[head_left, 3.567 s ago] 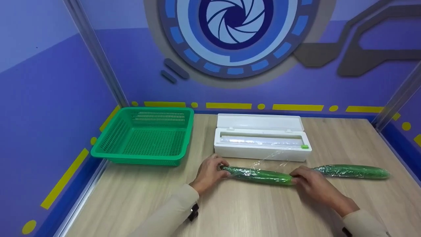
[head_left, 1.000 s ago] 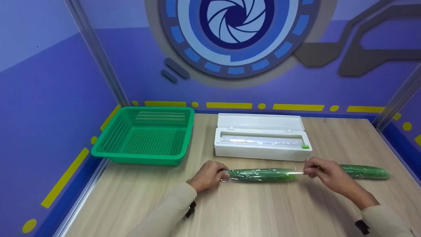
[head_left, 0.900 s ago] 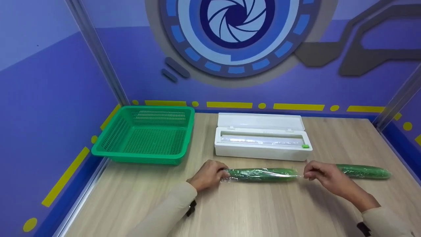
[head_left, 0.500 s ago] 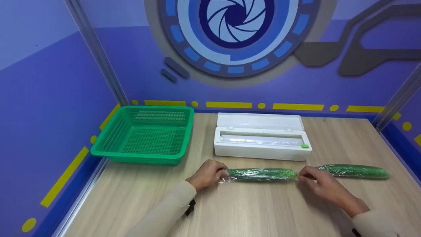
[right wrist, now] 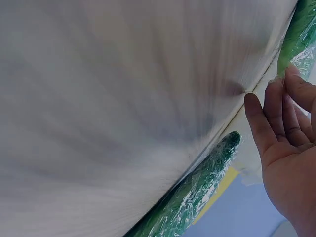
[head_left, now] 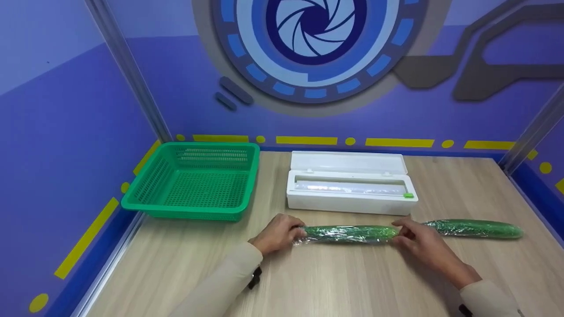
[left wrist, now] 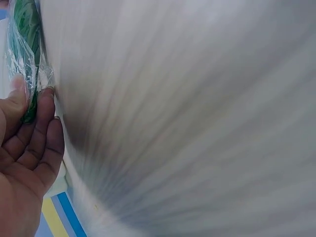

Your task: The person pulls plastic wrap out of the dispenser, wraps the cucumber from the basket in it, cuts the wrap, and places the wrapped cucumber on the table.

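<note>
A cucumber [head_left: 348, 234] in clear plastic wrap lies crosswise on the table in the head view. My left hand [head_left: 278, 233] pinches its left end; the left wrist view has the thumb and fingers [left wrist: 47, 101] on either side of the crinkled wrap. At the opposite end, my right hand [head_left: 423, 246] holds the tip between thumb and fingers, and the right wrist view puts the fingertips [right wrist: 275, 84] right at the cucumber's end. A second wrapped cucumber [head_left: 480, 228] lies to the right, just behind the right hand, its near end partly hidden.
Behind the cucumber stands a white cling film dispenser [head_left: 352, 205], lid raised, with a film roll [head_left: 348, 187] inside and a green slider [head_left: 408, 195] at its right. A green mesh basket [head_left: 189, 208] sits at the back left. Purple panels [head_left: 176, 88] border the table.
Loose film that stood up behind the cucumber is now down against it. The right hand drew a twist of film out rightward, then came back to the cucumber's tip. The left hand keeps its hold.
</note>
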Demonstrator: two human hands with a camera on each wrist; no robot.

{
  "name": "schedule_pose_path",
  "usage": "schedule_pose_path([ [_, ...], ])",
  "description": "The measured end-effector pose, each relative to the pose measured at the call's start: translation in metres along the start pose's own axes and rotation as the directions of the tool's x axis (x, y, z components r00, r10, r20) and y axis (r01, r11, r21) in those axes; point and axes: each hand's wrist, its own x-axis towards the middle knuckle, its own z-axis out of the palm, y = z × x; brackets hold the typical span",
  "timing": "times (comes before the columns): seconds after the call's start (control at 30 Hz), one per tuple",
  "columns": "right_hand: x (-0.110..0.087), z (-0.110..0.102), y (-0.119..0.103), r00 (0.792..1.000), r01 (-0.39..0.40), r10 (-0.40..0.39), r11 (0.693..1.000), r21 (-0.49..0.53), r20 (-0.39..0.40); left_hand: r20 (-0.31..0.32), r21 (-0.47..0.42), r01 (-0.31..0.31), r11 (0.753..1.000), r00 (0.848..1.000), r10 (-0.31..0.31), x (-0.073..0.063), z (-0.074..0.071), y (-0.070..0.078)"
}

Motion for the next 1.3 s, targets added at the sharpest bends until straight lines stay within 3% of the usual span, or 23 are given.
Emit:
schedule_pose_path([
  [0.2, 0.001, 0.001, -0.001, 1.0, -0.011, 0.011, 1.0, -0.029, 0.014, -0.013, -0.048, 0.03, 0.998, 0.999, -0.03, -0.002, 0.0, -0.001],
  [0.47, -0.002, 0.004, -0.002, 0.996, 0.045, -0.051, 0.996, -0.08, -0.072, -0.082, -0.136, 0.046, 0.99, 0.995, -0.057, -0.009, 0.006, -0.003],
  [0.63, -0.003, 0.005, -0.001, 0.992, 0.091, -0.097, 0.993, -0.081, -0.085, -0.157, -0.255, 0.05, 0.966, 0.983, -0.092, -0.01, 0.008, -0.005],
  [0.77, -0.003, 0.004, -0.001, 0.996, 0.078, -0.079, 0.996, -0.043, -0.043, -0.174, -0.326, 0.042, 0.944, 0.979, -0.104, -0.01, 0.008, -0.005],
  [1.0, -0.002, 0.002, 0.001, 0.992, 0.121, -0.123, 0.991, -0.05, -0.037, -0.207, -0.316, 0.012, 0.949, 0.975, -0.081, -0.01, 0.005, -0.004],
  [1.13, -0.001, 0.004, 0.002, 0.987, 0.156, -0.158, 0.985, -0.075, -0.027, -0.181, -0.278, 0.025, 0.96, 0.98, -0.078, -0.012, 0.005, -0.003],
  [1.3, 0.004, -0.001, -0.003, 0.993, 0.09, -0.085, 0.994, -0.068, 0.081, -0.143, -0.225, 0.035, 0.974, 0.987, -0.068, -0.017, 0.005, -0.004],
])
